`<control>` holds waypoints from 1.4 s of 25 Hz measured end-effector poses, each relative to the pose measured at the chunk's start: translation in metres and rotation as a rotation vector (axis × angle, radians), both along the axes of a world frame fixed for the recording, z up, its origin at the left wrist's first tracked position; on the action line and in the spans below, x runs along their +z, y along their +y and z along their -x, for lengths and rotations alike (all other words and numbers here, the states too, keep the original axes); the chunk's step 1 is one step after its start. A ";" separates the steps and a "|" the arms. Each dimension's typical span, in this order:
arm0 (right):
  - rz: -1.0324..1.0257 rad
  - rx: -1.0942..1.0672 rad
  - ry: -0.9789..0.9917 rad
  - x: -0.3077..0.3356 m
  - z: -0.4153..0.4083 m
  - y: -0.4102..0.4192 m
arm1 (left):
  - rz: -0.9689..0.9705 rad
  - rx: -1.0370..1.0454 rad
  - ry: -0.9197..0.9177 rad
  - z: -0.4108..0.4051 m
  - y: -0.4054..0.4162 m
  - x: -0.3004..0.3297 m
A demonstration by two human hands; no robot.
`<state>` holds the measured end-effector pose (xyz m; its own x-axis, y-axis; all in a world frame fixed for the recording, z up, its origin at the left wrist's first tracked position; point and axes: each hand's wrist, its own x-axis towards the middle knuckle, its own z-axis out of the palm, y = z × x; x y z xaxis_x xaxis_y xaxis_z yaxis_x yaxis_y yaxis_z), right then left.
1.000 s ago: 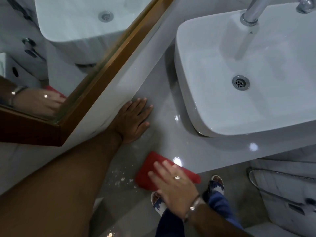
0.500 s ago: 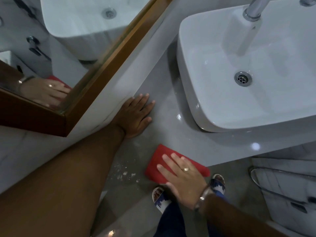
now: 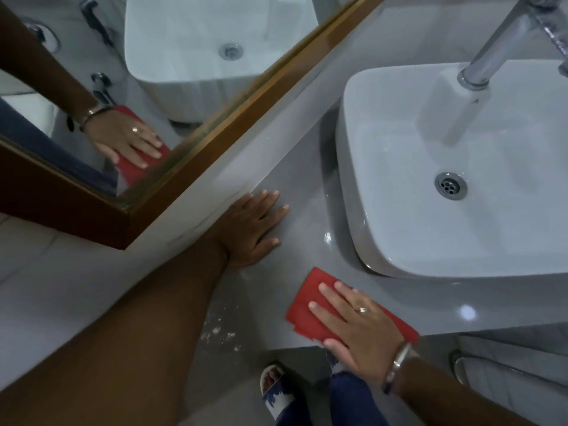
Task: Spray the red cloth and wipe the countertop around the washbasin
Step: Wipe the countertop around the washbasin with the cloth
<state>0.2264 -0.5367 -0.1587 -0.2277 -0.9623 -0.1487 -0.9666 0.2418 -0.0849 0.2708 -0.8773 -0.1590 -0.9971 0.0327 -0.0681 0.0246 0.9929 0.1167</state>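
Note:
A folded red cloth (image 3: 307, 305) lies flat on the grey countertop (image 3: 295, 179) near its front edge, just left of the white washbasin (image 3: 461, 210). My right hand (image 3: 359, 330) presses down on the cloth with fingers spread, a ring on one finger and a bracelet at the wrist. Beside the wall, my left hand (image 3: 255, 229) rests palm down on the countertop, holding nothing. No spray bottle is in view.
A chrome tap (image 3: 491, 53) stands over the basin. A wood-framed mirror (image 3: 215, 124) hangs on the wall at left and reflects the cloth and hand. White specks (image 3: 218, 332) dot the counter near my left forearm. My sandalled foot (image 3: 273, 385) shows below the counter edge.
My right hand has slid the red cloth to the right along the front of the countertop, closer to the basin. My left hand has stayed flat in the same place.

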 end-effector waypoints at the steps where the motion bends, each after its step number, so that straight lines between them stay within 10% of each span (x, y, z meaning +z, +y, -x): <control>1: -0.009 -0.110 -0.024 0.001 0.008 -0.005 | -0.008 -0.001 0.007 0.000 -0.001 -0.003; 4: -0.013 -0.434 -0.119 0.008 -0.007 -0.053 | -0.029 -0.012 0.003 0.004 -0.004 -0.010; 10: 0.048 0.123 -0.032 0.001 0.020 -0.006 | -0.025 0.015 -0.018 0.003 -0.002 -0.010; 15: -0.051 -0.413 -0.109 0.010 0.010 -0.051 | 0.009 0.064 -0.100 0.001 0.005 -0.001; 21: 0.074 0.191 -0.050 -0.005 0.037 -0.015 | 0.016 0.121 -0.085 -0.010 0.011 -0.007; 26: 0.007 -0.455 -0.106 0.000 0.007 -0.091 | 0.055 0.095 -0.061 -0.009 0.007 -0.017; 31: 0.046 0.040 -0.057 0.007 0.016 -0.043 | 0.114 0.081 -0.334 -0.036 0.014 0.029; 35: 0.005 -0.073 -0.047 0.020 0.054 -0.017 | 0.162 0.178 -0.257 -0.091 0.023 0.093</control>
<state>0.1725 -0.5537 -0.1387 -0.2906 -0.9440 -0.1565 -0.9412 0.3114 -0.1308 0.3622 -0.8538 -0.0659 -0.9357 -0.1719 -0.3081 -0.1604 0.9851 -0.0624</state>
